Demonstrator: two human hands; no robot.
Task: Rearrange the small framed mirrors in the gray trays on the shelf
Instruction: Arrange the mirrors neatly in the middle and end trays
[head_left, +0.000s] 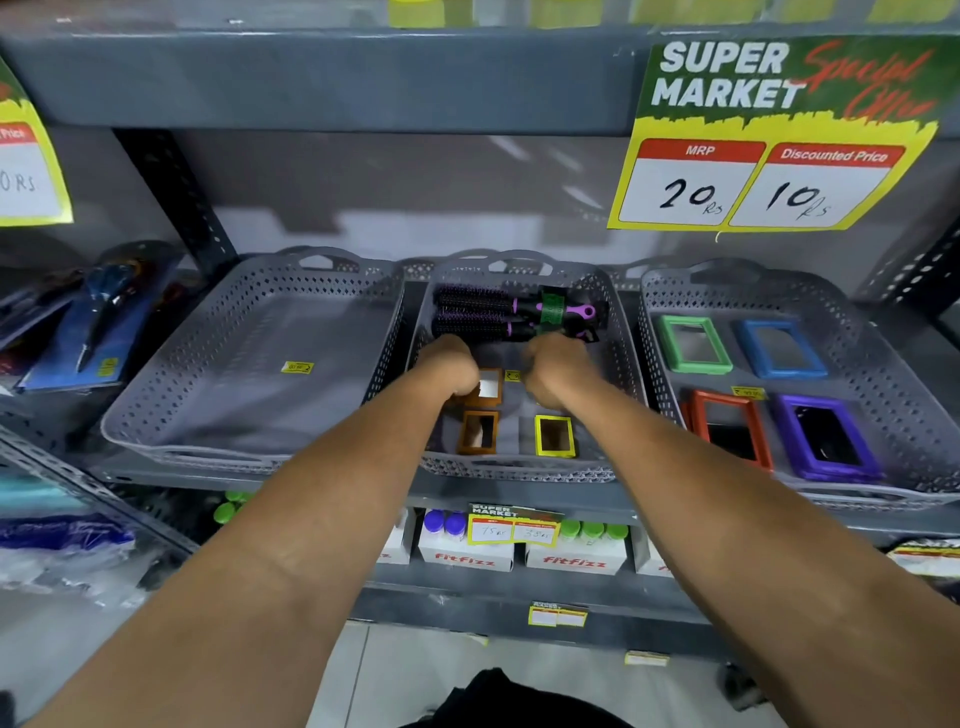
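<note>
— While both hands sit in the middle grey perforated plastic tray (618, 332), where are the mirrors?
— Brown-framed small mirror (478, 431) at seven o'clock, yellow-framed small mirror (555, 435) at five. Left hand (451, 368) curls over another brown-framed mirror (487, 388); right hand (556, 371) is curled, contents hidden.
— Handling?
— Probably light, stiff, glass breakable; hold the frame edges.
— Writing?
— Yellow offer sign (769, 135): "SUPER MARKET", "MRP 20 Rs", "Discounted Price 10 Rs". White boxes (574, 561): "fitfizz".

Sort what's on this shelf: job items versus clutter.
Job: small brown-framed mirror, yellow-framed mirror, green-framed mirror, blue-framed mirror, middle gray perforated plastic tray, left hand, right hand.
Clutter: purple-black round hairbrushes, price sign.
</note>
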